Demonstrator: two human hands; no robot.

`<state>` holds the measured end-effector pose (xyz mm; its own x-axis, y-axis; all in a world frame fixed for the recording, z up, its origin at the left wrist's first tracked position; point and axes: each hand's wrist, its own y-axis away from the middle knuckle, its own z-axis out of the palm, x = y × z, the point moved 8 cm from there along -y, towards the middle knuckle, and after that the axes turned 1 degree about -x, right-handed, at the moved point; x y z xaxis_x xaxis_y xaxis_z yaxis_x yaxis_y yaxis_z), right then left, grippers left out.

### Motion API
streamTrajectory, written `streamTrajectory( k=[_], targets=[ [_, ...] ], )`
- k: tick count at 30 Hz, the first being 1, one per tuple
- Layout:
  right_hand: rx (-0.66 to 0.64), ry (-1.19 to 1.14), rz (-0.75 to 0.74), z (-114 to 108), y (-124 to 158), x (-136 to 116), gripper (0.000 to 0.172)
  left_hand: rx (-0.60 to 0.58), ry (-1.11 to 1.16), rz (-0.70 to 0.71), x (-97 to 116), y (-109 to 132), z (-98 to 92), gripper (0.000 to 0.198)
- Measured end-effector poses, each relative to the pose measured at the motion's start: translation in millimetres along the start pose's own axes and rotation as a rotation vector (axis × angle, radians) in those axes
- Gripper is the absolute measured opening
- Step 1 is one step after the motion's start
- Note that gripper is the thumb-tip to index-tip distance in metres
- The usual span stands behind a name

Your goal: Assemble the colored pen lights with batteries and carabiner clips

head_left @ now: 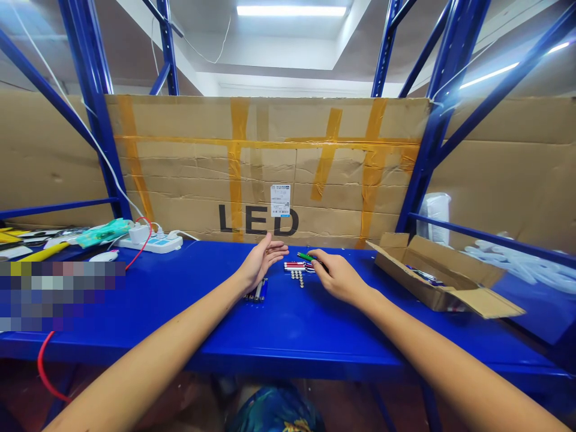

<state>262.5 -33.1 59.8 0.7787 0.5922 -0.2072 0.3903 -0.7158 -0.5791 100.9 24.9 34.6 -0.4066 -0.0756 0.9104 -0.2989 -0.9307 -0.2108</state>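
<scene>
My right hand has its fingers closed around a slim green pen-like tube, whose end points left. Just beneath that tube lie red and silver tubes side by side on the blue table. Several small round silver pieces, like button cells, are grouped in rows in front of them. My left hand is open, fingers extended toward the right, and holds nothing. Below it rests a row of dark and silver tubes, partly hidden by the hand and wrist.
An open cardboard box with shiny pen-like items stands on the right. A white power strip with plugs and a red cable sits at back left, beside assorted tools and packets. A large cardboard sheet closes off the back between blue posts.
</scene>
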Motion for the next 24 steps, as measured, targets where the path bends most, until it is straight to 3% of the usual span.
streamTrajectory(
  k=[24],
  targets=[
    [0.053,-0.011,-0.064,-1.4,-0.2,-0.9,0.028,0.002,0.012,0.009,1.3,1.9,0.8,0.045]
  ],
)
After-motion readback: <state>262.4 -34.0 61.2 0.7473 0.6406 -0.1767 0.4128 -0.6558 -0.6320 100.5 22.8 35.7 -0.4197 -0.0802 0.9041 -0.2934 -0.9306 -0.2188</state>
